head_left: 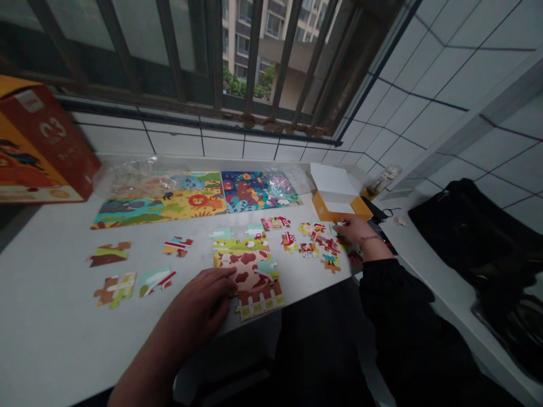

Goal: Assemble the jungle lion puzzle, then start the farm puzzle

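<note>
A partly joined jigsaw puzzle (pixel 246 267) of a brown-spotted cow and a fence lies near the table's front edge. My left hand (pixel 207 294) rests against its left side, fingers stretched out and lying on the pieces. Over to the right, my right hand (pixel 355 230) has its fingertips pinched at a pale green puzzle piece (pixel 333 229), beside a cluster of loose puzzle pieces (pixel 330 261). Pieces with a red barn (pixel 289 242) lie between the cluster and the joined part. Left of my left hand are several spread pieces, among them a green one with a red stripe (pixel 156 281).
Behind stand two finished puzzles, a savanna one (pixel 199 200) and a dark blue one (pixel 241 189), under crumpled clear plastic (pixel 138 178). An opened yellow box (pixel 339 206) is at the back right. A large orange box (pixel 46 141) stands left. A black bag (pixel 475 226) lies right.
</note>
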